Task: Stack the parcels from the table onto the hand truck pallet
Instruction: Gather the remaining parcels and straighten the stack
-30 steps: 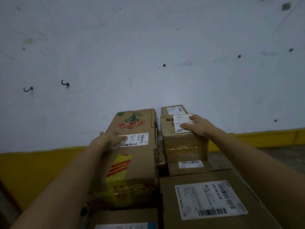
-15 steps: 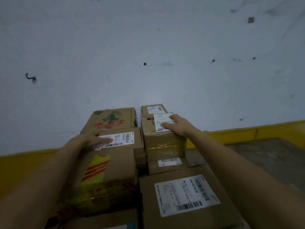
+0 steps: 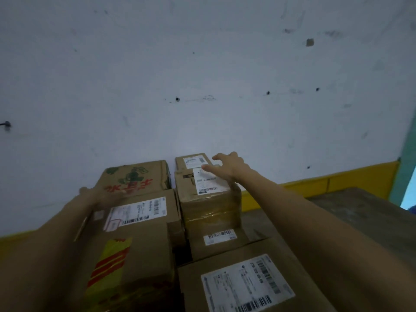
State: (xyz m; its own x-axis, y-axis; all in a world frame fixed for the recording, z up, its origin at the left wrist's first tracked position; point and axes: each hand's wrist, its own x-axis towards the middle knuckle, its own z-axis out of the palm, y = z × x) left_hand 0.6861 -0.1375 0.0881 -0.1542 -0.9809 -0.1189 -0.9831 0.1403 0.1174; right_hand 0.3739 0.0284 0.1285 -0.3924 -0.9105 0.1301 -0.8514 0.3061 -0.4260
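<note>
Several cardboard parcels are stacked close together in front of me. A long box with yellow and red tape point(image 3: 135, 239) lies at the left, partly over a box printed with green and red point(image 3: 137, 176). My left hand point(image 3: 101, 195) rests flat, blurred, at the far left corner of the taped box. At the right a small taped box point(image 3: 209, 199) stands on a lower labelled one point(image 3: 219, 240). My right hand point(image 3: 227, 166) hovers over the small box's far edge with fingers spread, holding nothing. A large labelled box point(image 3: 245, 282) is nearest.
A white wall point(image 3: 202, 86) with a yellow base strip point(image 3: 337, 182) stands right behind the stack. Grey floor point(image 3: 360, 221) lies to the right, and a teal door edge point(image 3: 407, 158) shows at the far right.
The taped box has slid toward me, uncovering more of the printed box. My right hand has lifted off the small box's label and opened. The view has swung right.
</note>
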